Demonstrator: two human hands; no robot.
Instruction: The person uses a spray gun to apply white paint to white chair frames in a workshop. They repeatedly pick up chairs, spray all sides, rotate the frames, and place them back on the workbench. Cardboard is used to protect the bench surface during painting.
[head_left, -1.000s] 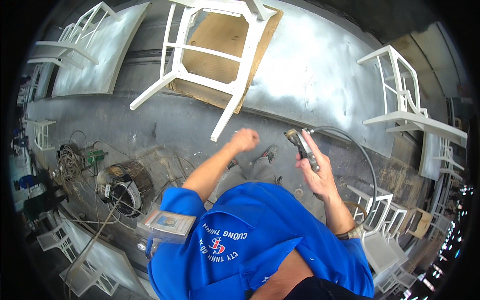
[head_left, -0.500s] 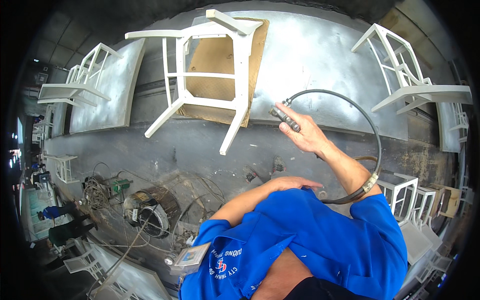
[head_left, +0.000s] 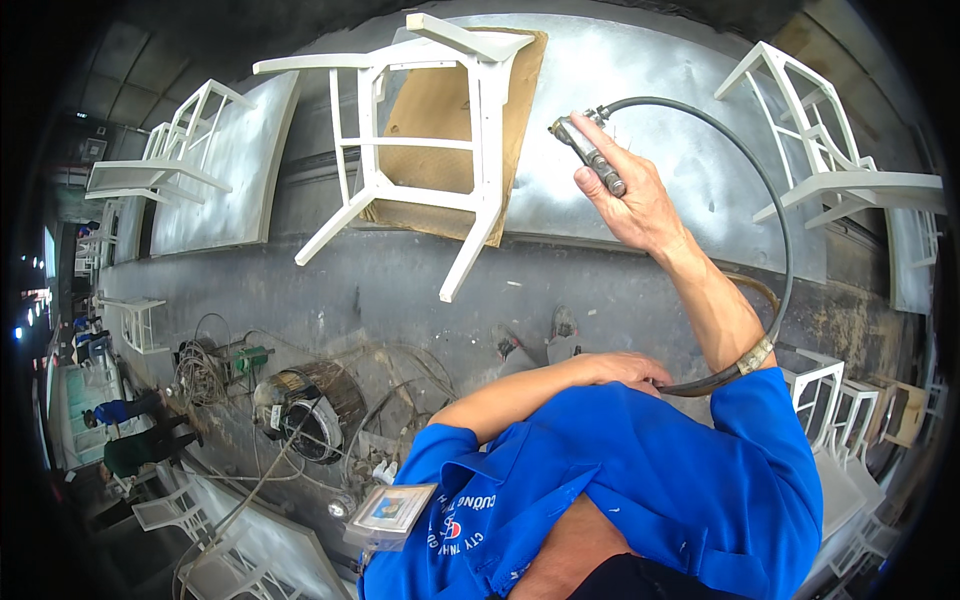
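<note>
– Right hand (head_left: 640, 200) has swung farther out, gripping the gun (head_left: 597, 160); left hand (head_left: 632, 370) has drawn back beside the hose (head_left: 786, 215)
– So the gun's held one-handed?
– Yes, right of the chair (head_left: 487, 145); left hand's grip I can't tell

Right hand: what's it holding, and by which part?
The right hand holds a hose-fed spray gun by its body, between thumb and fingers.
</note>
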